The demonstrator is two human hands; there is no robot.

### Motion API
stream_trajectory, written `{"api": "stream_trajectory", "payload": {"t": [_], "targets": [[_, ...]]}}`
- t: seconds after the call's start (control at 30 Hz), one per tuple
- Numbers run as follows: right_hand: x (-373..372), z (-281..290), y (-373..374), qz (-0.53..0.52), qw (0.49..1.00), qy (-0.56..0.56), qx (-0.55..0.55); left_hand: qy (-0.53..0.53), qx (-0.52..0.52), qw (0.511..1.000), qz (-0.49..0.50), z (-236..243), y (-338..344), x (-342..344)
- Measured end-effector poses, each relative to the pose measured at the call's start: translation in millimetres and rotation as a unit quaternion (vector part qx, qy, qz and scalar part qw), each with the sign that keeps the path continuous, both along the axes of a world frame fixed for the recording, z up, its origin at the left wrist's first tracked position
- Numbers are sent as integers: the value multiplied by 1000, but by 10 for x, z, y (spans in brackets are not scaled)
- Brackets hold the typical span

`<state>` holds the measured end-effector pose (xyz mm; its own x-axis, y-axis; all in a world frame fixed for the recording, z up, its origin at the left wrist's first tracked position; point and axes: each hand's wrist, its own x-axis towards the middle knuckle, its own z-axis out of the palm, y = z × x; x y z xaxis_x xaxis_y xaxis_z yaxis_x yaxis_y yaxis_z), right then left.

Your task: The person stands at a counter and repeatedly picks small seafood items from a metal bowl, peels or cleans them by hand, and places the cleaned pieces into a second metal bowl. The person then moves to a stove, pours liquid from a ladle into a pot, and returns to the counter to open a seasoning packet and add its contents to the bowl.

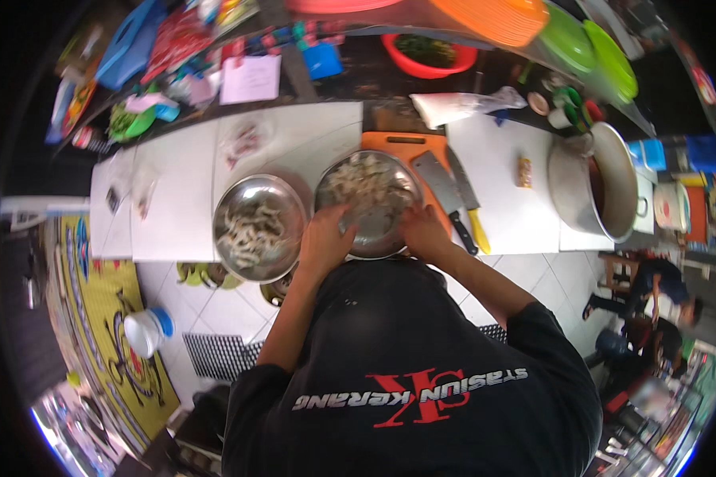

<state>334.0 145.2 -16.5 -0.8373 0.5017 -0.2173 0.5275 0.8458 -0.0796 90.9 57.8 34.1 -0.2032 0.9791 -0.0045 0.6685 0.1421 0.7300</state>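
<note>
A steel bowl [374, 230] with pale, sliced food pieces [358, 175] sits at the front middle, partly over an orange cutting board [396, 139]. My left hand [332, 230] grips the left side of this bowl, and my right hand [418, 229] grips its right side, both with curled fingers. Just left of it, a second steel bowl [286, 199] holds longer pale pieces [250, 230]. A cleaver [437, 179] and a yellow-handled knife [477, 230] lie right of my right hand.
A large metal pot [573, 191] stands on the white-tiled counter [175, 199] at right, near a small packet [524, 172]. A shelf behind holds plastic plates [485, 20] and a red bowl [398, 60]. People [652, 302] are at lower right; a white bucket [142, 334] stands at left.
</note>
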Motion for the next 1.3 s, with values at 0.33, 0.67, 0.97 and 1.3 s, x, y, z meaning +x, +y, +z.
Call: {"api": "stream_trajectory", "payload": {"t": [0.33, 0.67, 0.97, 1.3], "targets": [[202, 66, 163, 33, 989, 111, -95, 18, -60, 993, -98, -121, 90, 170], [-368, 160, 59, -422, 685, 330, -494, 227, 170, 939, -196, 25, 231, 349], [-317, 445, 113, -378, 614, 295, -627, -16, 109, 993, -37, 67, 104, 214], [-566, 459, -28, -208, 854, 332, -342, -357, -133, 914, 139, -136, -54, 202]]}}
